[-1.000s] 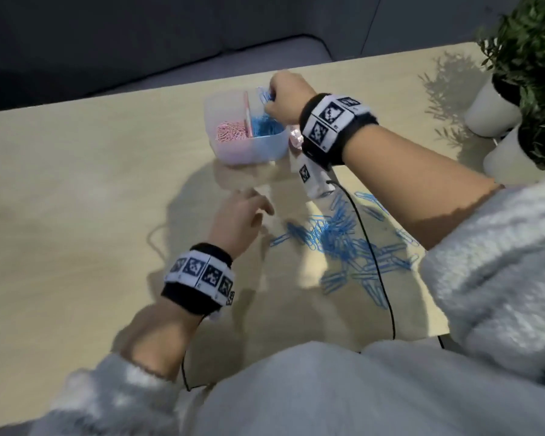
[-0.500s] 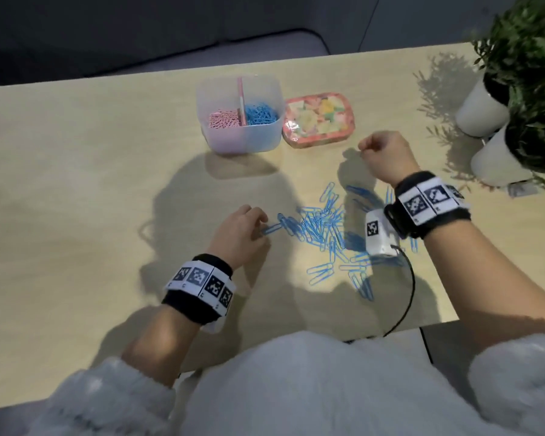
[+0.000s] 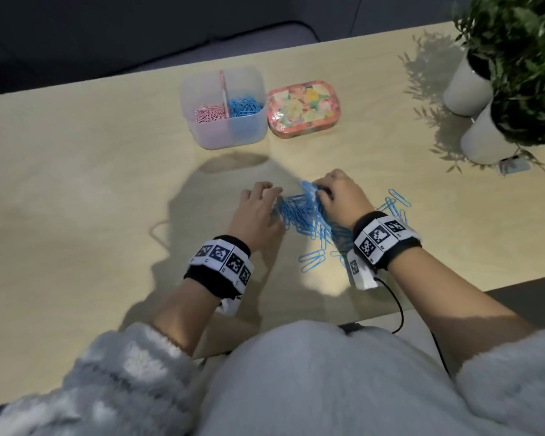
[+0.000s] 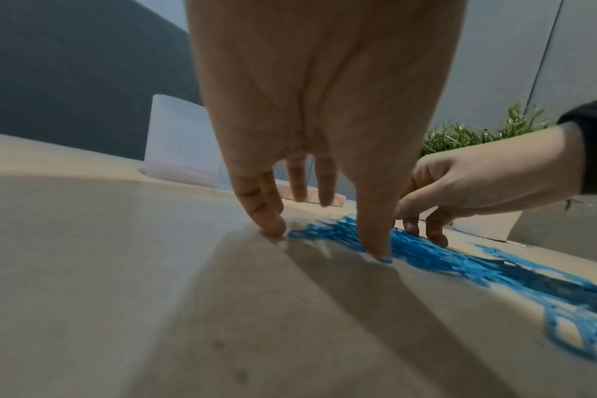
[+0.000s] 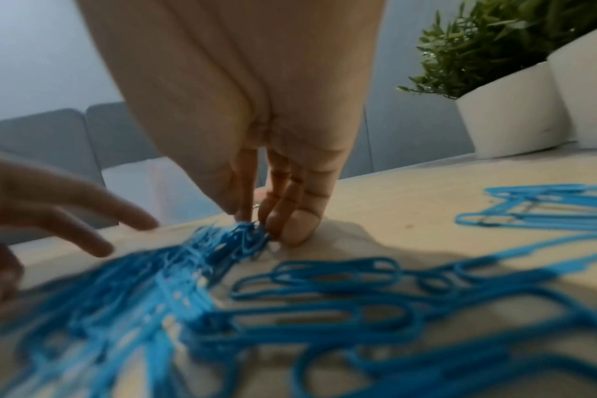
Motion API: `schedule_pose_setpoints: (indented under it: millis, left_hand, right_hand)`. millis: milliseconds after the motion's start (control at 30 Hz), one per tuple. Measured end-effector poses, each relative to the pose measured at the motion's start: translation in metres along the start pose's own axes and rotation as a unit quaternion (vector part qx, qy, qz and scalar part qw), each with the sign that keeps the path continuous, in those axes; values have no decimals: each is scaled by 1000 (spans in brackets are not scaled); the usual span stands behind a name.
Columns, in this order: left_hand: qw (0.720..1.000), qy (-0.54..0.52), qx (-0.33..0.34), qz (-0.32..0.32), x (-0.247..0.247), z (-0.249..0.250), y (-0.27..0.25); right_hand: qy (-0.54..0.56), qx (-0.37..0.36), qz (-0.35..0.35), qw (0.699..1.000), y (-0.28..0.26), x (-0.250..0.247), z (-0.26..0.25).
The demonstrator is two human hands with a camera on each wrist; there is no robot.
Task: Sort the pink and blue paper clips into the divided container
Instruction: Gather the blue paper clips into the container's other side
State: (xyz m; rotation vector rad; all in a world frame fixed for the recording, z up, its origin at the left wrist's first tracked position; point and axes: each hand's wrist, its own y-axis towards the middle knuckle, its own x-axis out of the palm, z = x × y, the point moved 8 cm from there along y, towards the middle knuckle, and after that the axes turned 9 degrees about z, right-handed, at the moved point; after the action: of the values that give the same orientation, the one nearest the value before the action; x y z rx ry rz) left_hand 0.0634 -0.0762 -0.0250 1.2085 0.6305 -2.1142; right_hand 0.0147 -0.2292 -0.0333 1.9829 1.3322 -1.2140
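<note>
Both hands gather the loose blue clips near the front edge of the tabletop.

The left hand [image 3: 258, 212] lies with fingers spread and nearly straight, fingertips [image 4: 375, 247] pressing down on the left side of the heap of blue paper clips [image 3: 306, 215]. The right hand [image 3: 340, 196] has its fingers bunched together, pinching a tuft of clips at the heap's far side. The divided container [image 3: 230, 130] stands well apart toward the back edge, with pink clips [image 3: 208, 113] in its left compartment and blue clips [image 3: 244, 105] in its right one. A flowered tin [image 3: 302, 108] stands just beside its right wall. I see no pink clips left on the table [image 3: 76, 184]. The risk, as I judge it: the clips are tangled and slippery, so a lifted bunch may drag strays along and shed them on the way, or some may drop into the pink side. Strays [image 3: 400, 196] lying near the right wrist could be swept toward the front edge.
</note>
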Motion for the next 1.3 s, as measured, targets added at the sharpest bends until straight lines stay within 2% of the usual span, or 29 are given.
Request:
schedule_pose_setpoints:
  millis: [100, 167, 233, 300, 367, 533, 667, 733, 833, 1000, 1167, 1300]
  left_hand:
    - [994, 66, 75, -45, 11, 2, 3]
    - [989, 98, 98, -59, 11, 3, 6]
    - [986, 102, 111, -65, 11, 4, 7]
    - [986, 103, 122, -51, 7, 7, 8]
    - [987, 105, 118, -42, 8, 5, 8]
    - [989, 102, 102, -11, 8, 3, 8]
    - [992, 97, 86, -3, 8, -1, 8]
    - [994, 84, 74, 2, 5, -4, 8]
    - [997, 54, 57, 8, -2, -9, 6]
    - [997, 70, 42, -9, -2, -17, 3]
    - [994, 102, 35, -28, 3, -21, 0]
    - [993, 111, 26, -40, 3, -24, -4]
  right_hand:
    - [58, 34, 29, 997, -2, -9, 2]
    - [38, 66, 42, 996, -2, -15, 10]
    - [-15, 66, 0, 998, -3, -12, 7]
    - [-45, 36, -50, 997, -10, -1, -9]
    - [-63, 2, -77, 995, -21, 12, -28]
    - [-79, -26, -42, 996, -33, 27, -54]
    - [-67, -52, -39, 996, -31, 29, -60]
    - [-37, -42, -29, 998, -26, 24, -55]
    - [41, 18, 0, 999, -15, 10, -36]
    - [193, 117, 17, 974, 8, -16, -18]
    - [299, 138, -16, 944, 54, -48, -50]
    - [323, 121, 12, 939, 103, -71, -88]
